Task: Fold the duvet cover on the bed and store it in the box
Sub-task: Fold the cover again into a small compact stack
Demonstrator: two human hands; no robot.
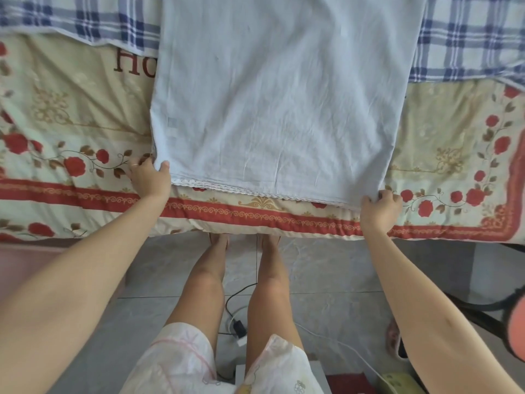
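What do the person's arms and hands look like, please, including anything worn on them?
No sleeves are in view: the left arm and the right arm are both bare. The left hand wears a thin pale ring on one finger. The right hand shows no ring, and neither wrist carries a watch or bracelet.

Bed with floral quilt, plaid sheet

- Left hand: thin ring on one finger.
- Left arm and right arm: bare, back from the fingers.
- Shorts: pale, pink lines, small print.
- Legs: bare.
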